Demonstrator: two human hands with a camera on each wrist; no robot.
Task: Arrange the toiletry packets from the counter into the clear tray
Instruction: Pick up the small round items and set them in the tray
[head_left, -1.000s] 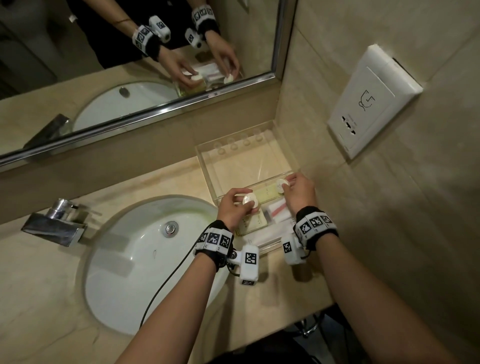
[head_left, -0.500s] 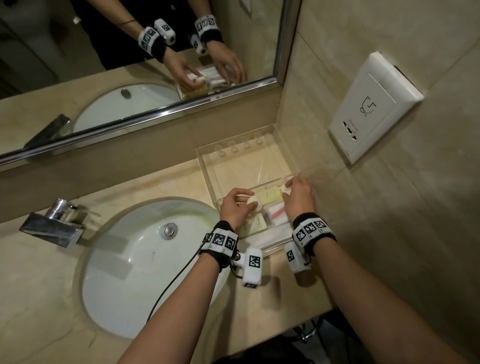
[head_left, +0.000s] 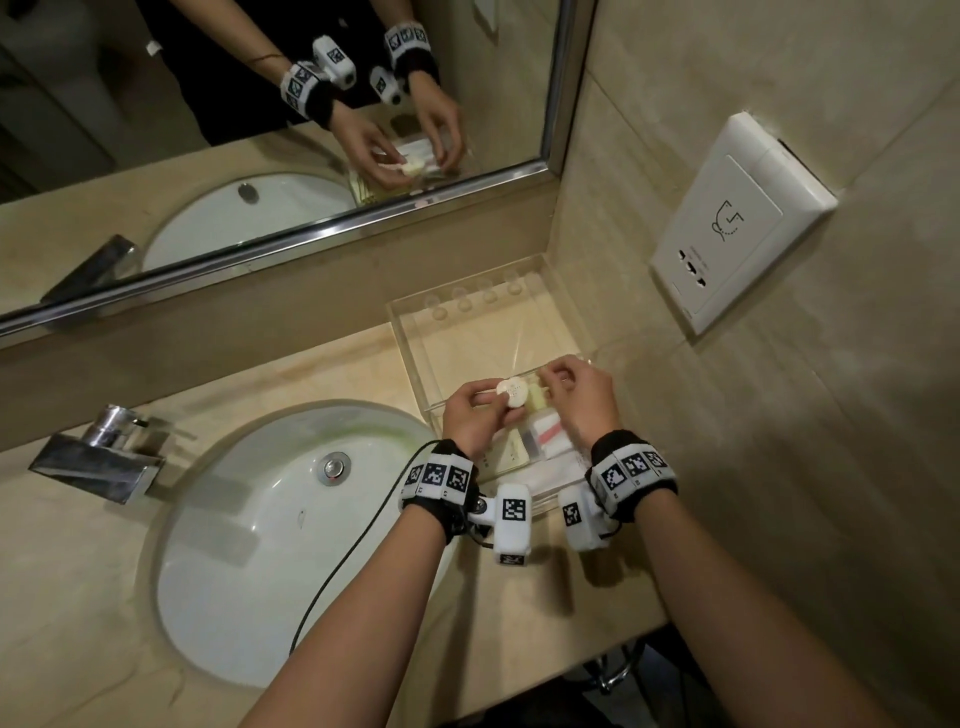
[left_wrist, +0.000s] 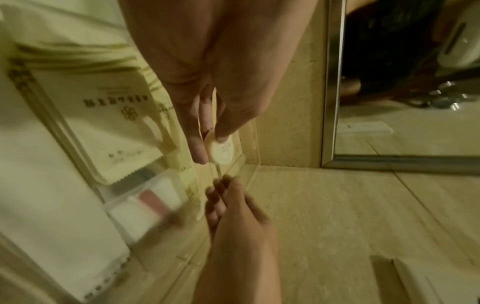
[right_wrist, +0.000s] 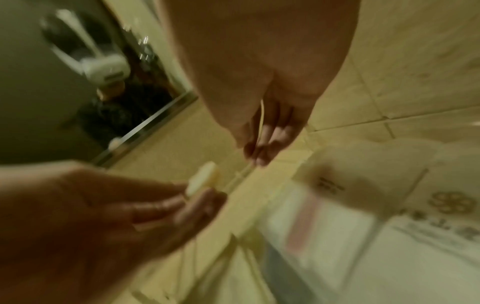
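The clear tray sits in the counter's back right corner. Its near compartment holds a cream printed packet and a white-and-pink packet. My left hand pinches a round white disc just above the tray's divider. My right hand is close beside it, fingers curled. A thin pale-yellow packet stands along the divider, and its edge shows between that thumb and fingers. The far compartment is bare.
A white sink basin lies left of the tray, with a chrome faucet at its far left. The mirror runs along the back wall. A tiled wall with a white socket plate stands right beside the tray.
The right hand has moved left toward the left hand, and the round white piece it held a second ago is out of sight. The left hand still holds its disc.
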